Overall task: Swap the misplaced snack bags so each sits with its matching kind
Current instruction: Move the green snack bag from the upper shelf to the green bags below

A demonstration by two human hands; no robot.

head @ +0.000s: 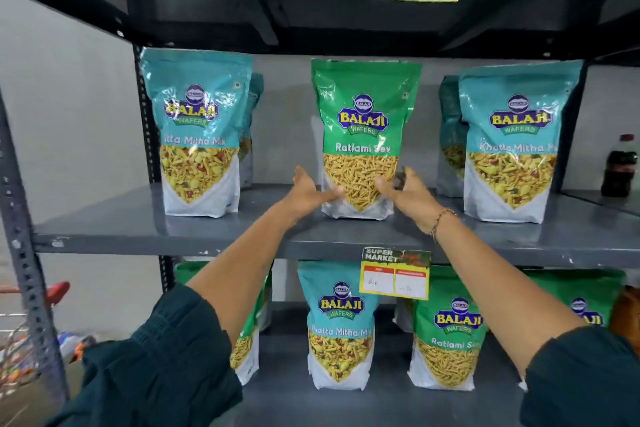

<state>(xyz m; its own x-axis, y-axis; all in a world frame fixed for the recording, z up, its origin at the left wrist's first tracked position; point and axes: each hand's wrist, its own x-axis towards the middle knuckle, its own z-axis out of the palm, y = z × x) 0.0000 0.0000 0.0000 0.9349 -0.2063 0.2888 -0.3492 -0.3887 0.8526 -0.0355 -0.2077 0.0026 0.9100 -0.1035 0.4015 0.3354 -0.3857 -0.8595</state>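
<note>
A green Ratlami Sev bag (363,121) stands upright in the middle of the upper shelf (138,229), between teal Khatta Mitha Mix bags at the left (199,132) and right (512,139). My left hand (311,196) and my right hand (407,192) are at the bag's lower corners, fingers spread, thumbs touching its front. On the lower shelf a teal Khatta Mitha Mix bag (341,326) stands between green Ratlami Sev bags, one at the right (446,333) and one at the left (247,350) partly hidden by my left arm.
More teal bags stand behind the front ones on the upper shelf. A dark soda bottle (620,166) is at the far right. Price tags (394,276) hang from the shelf edges. A shopping cart (20,340) is at the lower left. The metal upright (20,253) frames the rack's left side.
</note>
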